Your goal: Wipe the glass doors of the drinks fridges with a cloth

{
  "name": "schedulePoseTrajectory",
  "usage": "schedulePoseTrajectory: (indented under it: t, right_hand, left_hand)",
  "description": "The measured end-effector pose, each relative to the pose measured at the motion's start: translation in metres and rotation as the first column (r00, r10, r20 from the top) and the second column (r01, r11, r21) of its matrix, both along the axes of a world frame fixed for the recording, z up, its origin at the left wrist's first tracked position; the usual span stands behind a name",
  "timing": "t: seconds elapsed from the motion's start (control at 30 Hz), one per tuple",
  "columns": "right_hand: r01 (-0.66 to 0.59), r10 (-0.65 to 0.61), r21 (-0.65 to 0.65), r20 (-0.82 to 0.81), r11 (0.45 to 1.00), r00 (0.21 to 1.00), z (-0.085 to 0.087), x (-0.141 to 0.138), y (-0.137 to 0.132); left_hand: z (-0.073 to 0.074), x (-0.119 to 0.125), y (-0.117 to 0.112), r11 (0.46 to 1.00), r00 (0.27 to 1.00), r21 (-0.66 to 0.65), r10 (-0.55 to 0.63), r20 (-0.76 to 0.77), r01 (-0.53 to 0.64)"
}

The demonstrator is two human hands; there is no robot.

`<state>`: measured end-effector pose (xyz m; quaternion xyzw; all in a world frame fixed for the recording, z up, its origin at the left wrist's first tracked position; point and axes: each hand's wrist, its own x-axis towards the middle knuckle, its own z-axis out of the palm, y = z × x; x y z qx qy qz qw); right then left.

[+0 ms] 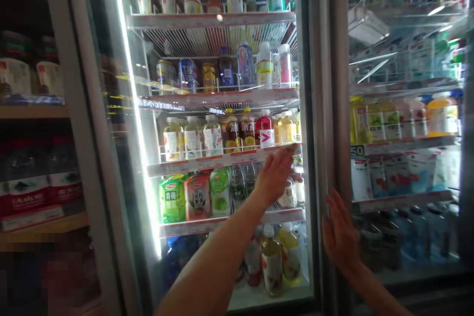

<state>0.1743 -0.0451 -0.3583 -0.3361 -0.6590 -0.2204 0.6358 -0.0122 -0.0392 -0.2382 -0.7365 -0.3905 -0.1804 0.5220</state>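
Note:
My left hand [274,174] reaches out with fingers stretched, open and holding nothing, level with the third shelf's front rail [207,162]. It is nearest to the clear water bottles [242,182] and small jars behind it. Whether door glass lies between the hand and the bottles I cannot tell. My right hand [338,237] lies flat and open against the upright frame [328,108] between the two cooler doors, fingers pointing up.
The lit cooler holds several shelves of bottled drinks: green and red juice bottles [196,197], tea bottles [192,137], cans [188,74]. A second cooler [403,123] stands on the right. Wooden shelves [33,111] with bottles stand on the left.

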Motion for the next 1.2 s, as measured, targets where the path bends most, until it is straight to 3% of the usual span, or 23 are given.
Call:
schedulePoseTrajectory:
  t: [0.03,0.1,0.13,0.17,0.23,0.3,0.37,0.43,0.5,0.57,0.6,0.67,0.73,0.77,0.83,0.9,0.97,1.0,1.03,1.1,1.2]
  right_hand:
    - [-0.006,0.006,-0.002,0.004,1.0,1.0,-0.002,-0.003,-0.001]
    - [-0.019,0.019,-0.01,0.038,1.0,0.999,-0.008,-0.006,-0.001]
    - [-0.025,0.025,-0.012,0.06,1.0,0.998,-0.01,-0.007,0.0]
    - [-0.029,0.03,-0.014,0.076,0.999,0.997,-0.011,-0.009,0.001]
    - [-0.034,0.035,-0.013,0.088,0.999,0.995,-0.011,-0.013,0.002]
    - [-0.052,0.052,-0.003,0.077,0.999,0.996,-0.007,-0.024,0.003]
    - [-0.097,0.096,0.01,0.077,0.995,0.992,-0.002,-0.039,0.0]
    - [-0.145,0.143,0.021,0.101,0.989,0.985,0.002,-0.057,-0.006]
    - [-0.172,0.168,0.016,0.151,0.985,0.974,0.004,-0.071,-0.011]
    - [-0.181,0.174,0.021,0.2,0.983,0.964,0.005,-0.08,-0.014]
    - [-0.186,0.176,0.025,0.217,0.982,0.96,0.006,-0.083,-0.014]
    - [-0.197,0.183,0.038,0.223,0.98,0.957,0.009,-0.089,-0.013]
    - [-0.207,0.192,0.049,0.215,0.977,0.958,0.014,-0.095,-0.011]
    - [-0.211,0.195,0.051,0.214,0.976,0.957,0.017,-0.1,-0.011]
    - [-0.207,0.19,0.055,0.229,0.977,0.955,0.02,-0.11,-0.009]
    - [-0.184,0.161,0.063,0.272,0.981,0.949,0.021,-0.119,-0.007]
    - [-0.144,0.11,0.076,0.339,0.987,0.934,0.019,-0.125,-0.004]
    - [-0.125,0.084,0.088,0.368,0.988,0.926,0.018,-0.126,-0.002]
    - [-0.111,0.064,0.099,0.388,0.989,0.92,0.017,-0.127,0.0]
    - [-0.1,0.05,0.102,0.402,0.99,0.914,0.014,-0.127,0.003]
    - [-0.114,0.074,0.082,0.386,0.99,0.92,0.011,-0.127,0.004]
  left_hand:
    - [-0.02,-0.004,-0.007,0.998,0.991,-0.044,-0.049,-0.125,0.044]
    - [-0.061,-0.02,-0.021,0.975,0.883,-0.148,-0.211,-0.42,0.163]
    - [-0.073,-0.031,-0.025,0.969,0.845,-0.169,-0.24,-0.478,0.179]
    - [-0.075,-0.042,-0.028,0.968,0.837,-0.176,-0.243,-0.49,0.178]
    - [-0.052,-0.066,-0.029,0.98,0.88,-0.096,-0.197,-0.433,0.173]
    - [-0.015,-0.089,-0.029,0.992,0.982,0.108,-0.049,-0.181,0.07]
    - [0.003,-0.109,-0.032,0.975,0.995,0.212,0.052,0.087,-0.07]
    - [-0.013,-0.127,-0.042,0.979,0.999,0.201,0.03,0.021,-0.034]
    - [-0.048,-0.144,-0.056,0.995,0.948,0.036,-0.08,-0.309,0.096]
    - [-0.071,-0.161,-0.067,0.99,0.875,-0.095,-0.136,-0.465,0.103]
    - [-0.071,-0.17,-0.071,0.989,0.864,-0.119,-0.139,-0.483,0.093]
    - [-0.051,-0.185,-0.075,0.996,0.915,-0.059,-0.08,-0.396,0.062]
    - [-0.024,-0.198,-0.077,0.994,0.99,0.1,0.062,-0.124,-0.05]
    - [-0.017,-0.203,-0.077,0.979,0.994,0.171,0.109,0.027,-0.111]
    - [-0.024,-0.209,-0.081,0.966,0.986,0.21,0.129,0.11,-0.15]
    - [-0.052,-0.21,-0.089,0.99,0.992,0.13,0.063,-0.107,-0.049]
    - [-0.079,-0.214,-0.096,0.999,0.936,0.002,-0.04,-0.35,0.044]
    - [-0.085,-0.218,-0.099,0.997,0.902,-0.042,-0.08,-0.425,0.069]
    - [-0.085,-0.223,-0.101,0.995,0.881,-0.065,-0.096,-0.463,0.074]
    - [-0.068,-0.236,-0.103,0.998,0.901,-0.048,-0.064,-0.429,0.048]
    - [-0.04,-0.25,-0.102,0.986,0.992,0.129,0.113,-0.058,-0.105]
